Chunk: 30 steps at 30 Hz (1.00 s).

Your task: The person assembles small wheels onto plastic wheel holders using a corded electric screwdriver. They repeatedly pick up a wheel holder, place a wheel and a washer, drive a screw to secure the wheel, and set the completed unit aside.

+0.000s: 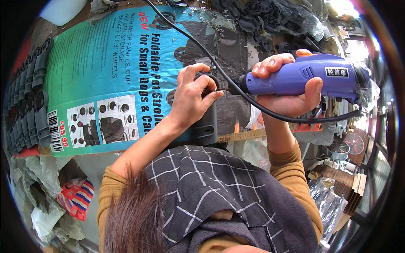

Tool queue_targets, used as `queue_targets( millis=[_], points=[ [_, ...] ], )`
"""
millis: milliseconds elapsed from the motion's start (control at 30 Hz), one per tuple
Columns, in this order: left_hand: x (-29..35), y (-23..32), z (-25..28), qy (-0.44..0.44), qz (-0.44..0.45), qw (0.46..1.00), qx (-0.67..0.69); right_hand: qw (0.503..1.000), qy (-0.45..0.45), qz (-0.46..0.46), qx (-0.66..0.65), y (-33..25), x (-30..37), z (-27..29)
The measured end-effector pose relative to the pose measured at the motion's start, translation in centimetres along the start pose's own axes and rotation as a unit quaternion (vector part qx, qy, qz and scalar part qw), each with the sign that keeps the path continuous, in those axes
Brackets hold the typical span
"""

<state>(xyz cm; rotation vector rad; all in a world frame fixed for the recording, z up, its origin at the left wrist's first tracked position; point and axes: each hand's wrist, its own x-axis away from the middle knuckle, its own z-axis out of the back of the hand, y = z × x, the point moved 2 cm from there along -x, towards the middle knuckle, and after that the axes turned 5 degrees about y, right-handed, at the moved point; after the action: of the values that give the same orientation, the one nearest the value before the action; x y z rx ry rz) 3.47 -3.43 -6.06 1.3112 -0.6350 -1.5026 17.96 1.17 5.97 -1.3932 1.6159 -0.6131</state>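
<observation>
My right hand [291, 84] grips a purple electric screwdriver [291, 80], lying sideways with its bit pointing left. My left hand [192, 95] is closed round the upper end of a dark plastic part [205, 126], which has a ring-shaped top and a slotted lower end. Between the left thumb and forefinger sits a small metal piece [217, 89], seemingly a screw, at the tip of the driver bit. My fingers hide part of the ring. The driver's black cable [198, 44] loops across in front of the bit and under the tool.
A flattened printed carton [84, 55] covers the bench. Rows of dark plastic parts [36, 80] line its left end. Loose small hardware [202, 17] and a heap of black wheel-like parts [257, 21] lie at the back. Plastic bags [46, 202] are at lower left.
</observation>
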Motion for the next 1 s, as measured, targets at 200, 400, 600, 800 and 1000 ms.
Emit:
queue_targets(
  millis=[200, 400, 600, 800, 1000],
  points=[
    [-0.1, 0.0, 0.0, 0.012, -0.020, 1.000, 0.017, 0.992, -0.098, 0.047, 0.061, 0.0, 1.0, -0.6],
    [0.1, -0.4, 0.0, 0.012, 0.002, 1.000, 0.001, 0.977, -0.157, 0.081, 0.116, 0.2, 2.0, -0.8],
    [0.1, -0.3, 0.0, 0.021, 0.005, 1.000, -0.002, 0.971, -0.172, 0.083, 0.145, 0.4, 2.3, -1.1],
    [0.1, -0.5, -0.1, 0.021, 0.013, 1.000, -0.010, 0.962, -0.202, 0.099, 0.156, 0.6, 2.8, -1.2],
    [0.1, -0.8, -0.4, 0.032, 0.042, 0.998, 0.039, 0.960, -0.214, 0.083, 0.159, 0.5, 2.8, -2.0]
  ],
)
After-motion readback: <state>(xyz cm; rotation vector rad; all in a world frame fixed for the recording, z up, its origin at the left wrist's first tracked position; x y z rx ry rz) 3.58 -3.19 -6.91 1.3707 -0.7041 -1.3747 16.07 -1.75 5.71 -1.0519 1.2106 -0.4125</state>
